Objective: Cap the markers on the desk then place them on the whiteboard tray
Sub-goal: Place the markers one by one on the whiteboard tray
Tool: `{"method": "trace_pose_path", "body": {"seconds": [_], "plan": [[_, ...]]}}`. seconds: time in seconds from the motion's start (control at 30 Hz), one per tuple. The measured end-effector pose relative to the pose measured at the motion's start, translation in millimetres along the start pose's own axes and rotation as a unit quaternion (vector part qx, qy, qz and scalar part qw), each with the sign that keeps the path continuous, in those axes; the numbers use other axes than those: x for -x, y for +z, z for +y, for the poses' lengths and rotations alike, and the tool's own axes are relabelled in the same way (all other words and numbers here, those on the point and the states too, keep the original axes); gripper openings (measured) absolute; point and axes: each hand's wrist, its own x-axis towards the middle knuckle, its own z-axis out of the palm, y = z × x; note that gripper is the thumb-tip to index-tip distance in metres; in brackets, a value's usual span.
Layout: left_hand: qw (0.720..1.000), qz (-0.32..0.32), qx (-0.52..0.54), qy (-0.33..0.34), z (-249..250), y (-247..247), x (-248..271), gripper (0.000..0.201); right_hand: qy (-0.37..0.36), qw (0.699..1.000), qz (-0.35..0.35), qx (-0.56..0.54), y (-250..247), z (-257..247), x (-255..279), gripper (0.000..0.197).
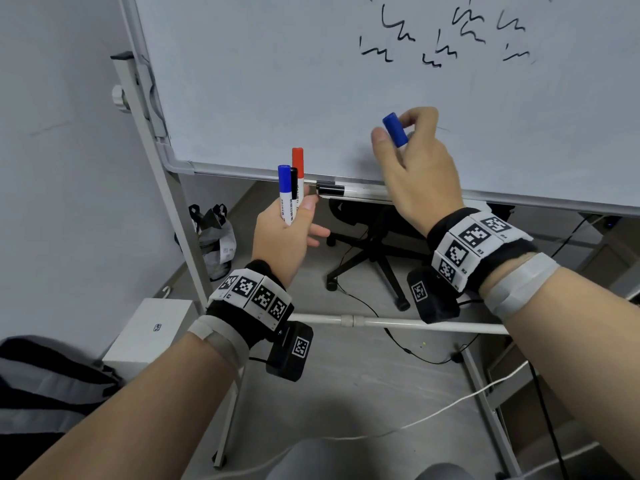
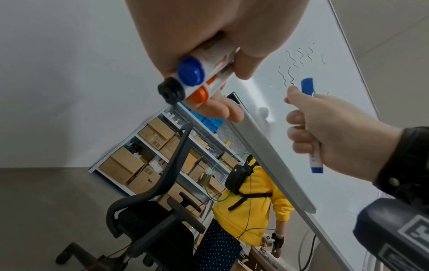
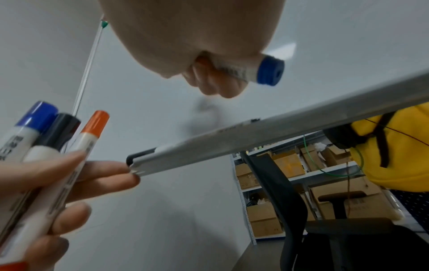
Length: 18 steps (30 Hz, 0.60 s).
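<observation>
**Four capped markers in hand, one already on the tray**

The right hand (image 1: 412, 168) is curled round a blue marker (image 1: 395, 129), cap end up, raised in front of the whiteboard (image 1: 277, 81) and above the whiteboard tray (image 1: 367, 192). The left hand (image 1: 287, 230) grips a bundle of three markers upright, just beside the tray's left end: a second blue marker (image 1: 284, 188), a black marker (image 1: 294, 183) and a red marker (image 1: 298, 168).

All four markers show caps on, so the capping looks finished for these. One black-capped marker (image 1: 330, 189) already lies along the tray. Placing is what remains: four markers have yet to go down. The desk is not in view, so whether any are left there cannot be told.

The marker barrels carry small printed text, too small and blurred to read. The whiteboard bears only black squiggles, no words. A white box (image 1: 149, 330) on the floor has a small dark logo, unreadable.
</observation>
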Motion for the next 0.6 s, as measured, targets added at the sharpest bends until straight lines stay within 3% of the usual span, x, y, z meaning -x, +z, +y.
{"method": "trace_pose_path", "body": {"seconds": [0.1, 0.23, 0.33, 0.47, 0.6], "plan": [[1.000, 0.004, 0.006, -0.008, 1.6, 0.4, 0.9, 0.024, 0.034, 0.998, -0.033, -0.039, -5.2, 6.2, 2.0, 0.027], [1.000, 0.002, -0.001, -0.004, 4.6, 2.6, 3.2, 0.017, -0.042, 0.995, -0.084, -0.037, -4.8, 10.6, 2.1, 0.028], [1.000, 0.007, -0.008, -0.005, 4.0, 2.6, 2.9, 0.018, -0.082, 0.995, -0.058, -0.017, -0.6, 10.2, -1.7, 0.027], [1.000, 0.008, -0.008, -0.012, 2.0, 2.1, 0.9, 0.023, -0.059, 0.995, -0.067, -0.038, 2.7, 7.4, -7.4, 0.016], [1.000, 0.010, -0.005, -0.021, 1.5, 1.9, -1.0, 0.024, -0.076, 0.994, -0.071, 0.038, 9.8, 4.0, -4.8, 0.017]]}}
